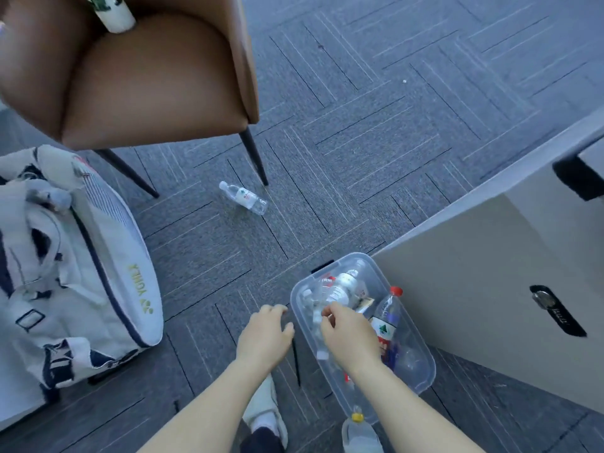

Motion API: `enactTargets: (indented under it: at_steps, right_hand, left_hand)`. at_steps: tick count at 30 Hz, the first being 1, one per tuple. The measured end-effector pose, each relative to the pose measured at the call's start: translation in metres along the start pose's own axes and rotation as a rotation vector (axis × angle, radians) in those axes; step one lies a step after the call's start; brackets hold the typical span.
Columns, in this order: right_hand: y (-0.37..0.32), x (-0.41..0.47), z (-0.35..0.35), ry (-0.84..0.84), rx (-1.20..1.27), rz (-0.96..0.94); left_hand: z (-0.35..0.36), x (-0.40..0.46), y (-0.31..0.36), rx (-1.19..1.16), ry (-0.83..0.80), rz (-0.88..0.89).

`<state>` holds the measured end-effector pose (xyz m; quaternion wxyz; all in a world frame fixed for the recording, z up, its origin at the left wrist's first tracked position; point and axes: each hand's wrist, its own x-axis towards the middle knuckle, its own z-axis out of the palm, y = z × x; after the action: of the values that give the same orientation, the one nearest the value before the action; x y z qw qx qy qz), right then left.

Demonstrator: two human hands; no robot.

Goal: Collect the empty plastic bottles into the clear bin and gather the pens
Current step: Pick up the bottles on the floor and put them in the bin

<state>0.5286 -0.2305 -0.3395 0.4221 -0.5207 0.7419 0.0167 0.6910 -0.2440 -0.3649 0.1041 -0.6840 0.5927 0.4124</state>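
Brown padded chair, dark tapered legs: well beyond fingertips. White fabric sports bag: far left of left fingers. Beige cabinet: touching bin's right side. Grey ribbed carpet tiles.
Clear bin, rounded plastic: under right fingers, holding crumpled bottles and red-capped bottle.
Loose bottle, clear, white cap: lying beyond left fingers, near chair leg.
Left hand: fingers loosely curled, empty.
Right hand: fingers bent into bin; grasp unclear.
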Motion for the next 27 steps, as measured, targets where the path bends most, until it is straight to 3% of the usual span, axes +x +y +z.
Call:
enactTargets:
  at_steps: [6,12,19,27]
  right_hand:
    - [-0.094,0.103,0.039,0.026,-0.188,-0.279]
    - [-0.136,0.271,0.13,0.087,-0.41,-0.439]
    - [-0.133,0.451,0.198,0.208,-0.575,-0.376]
    - [-0.127,0.545,0.241,0.301,-0.556,-0.335]
  left_hand:
    - [-0.071,0.067,-0.071,0.067,0.23,-0.039]
    - [-0.063,0.181,-0.167,0.145,0.347,-0.046]
    - [0.011,0.301,-0.238,0.085,0.42,-0.036]
    - [0.059,0.358,-0.265,0.062,0.434,-0.013]
